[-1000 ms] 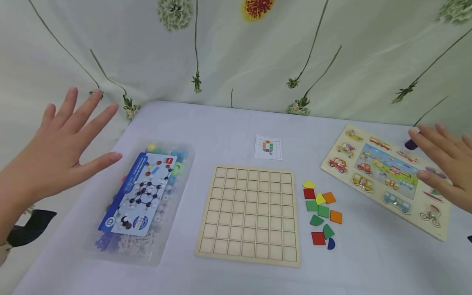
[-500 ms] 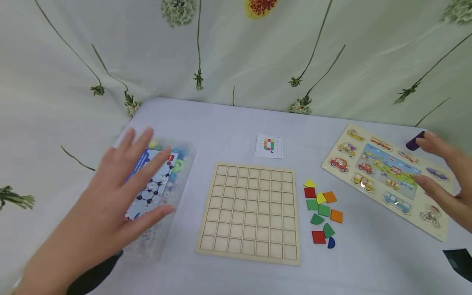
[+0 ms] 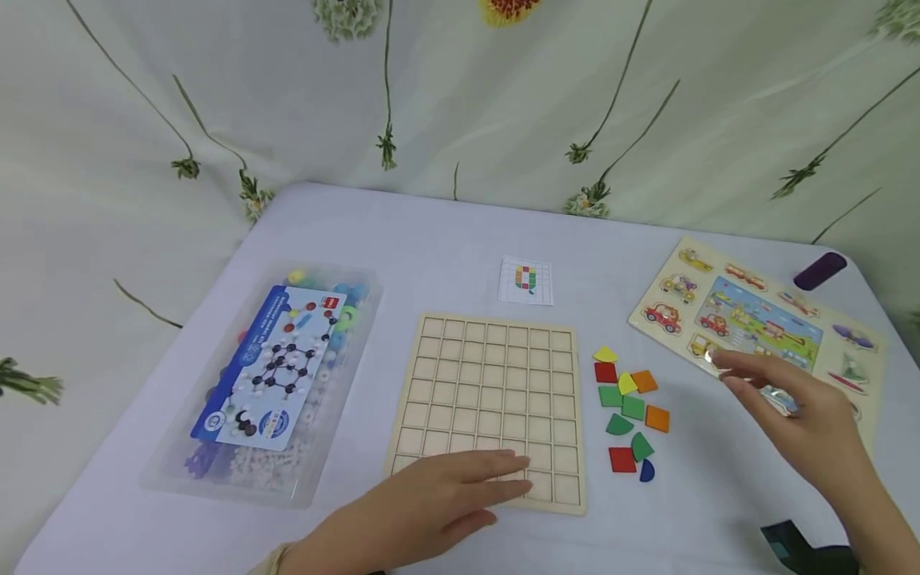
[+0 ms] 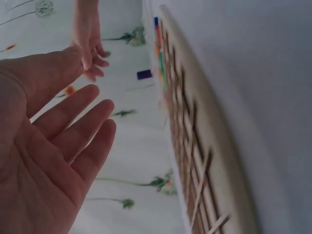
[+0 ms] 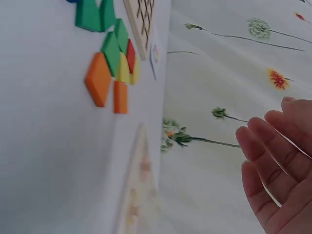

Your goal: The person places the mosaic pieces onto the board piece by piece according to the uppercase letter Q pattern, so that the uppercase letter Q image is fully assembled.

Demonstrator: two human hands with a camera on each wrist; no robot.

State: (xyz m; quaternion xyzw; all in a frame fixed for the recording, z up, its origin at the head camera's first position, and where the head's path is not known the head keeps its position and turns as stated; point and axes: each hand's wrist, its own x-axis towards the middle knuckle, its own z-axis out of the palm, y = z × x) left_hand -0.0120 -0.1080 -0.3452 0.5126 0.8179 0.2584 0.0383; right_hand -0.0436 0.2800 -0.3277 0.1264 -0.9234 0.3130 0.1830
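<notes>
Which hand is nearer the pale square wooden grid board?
Left. The left hand hangs above the near edge of the board; the right hand is raised off to its right.

At left, 1 clear plastic box [image 3: 327,423] of small coloured parts [image 3: 346,319] bears 1 blue-and-white printed card [image 3: 276,367]. At far right, 1 dark purple rounded object [image 3: 820,271] lies beside 1 pale wooden vehicle puzzle [image 3: 762,319].
</notes>
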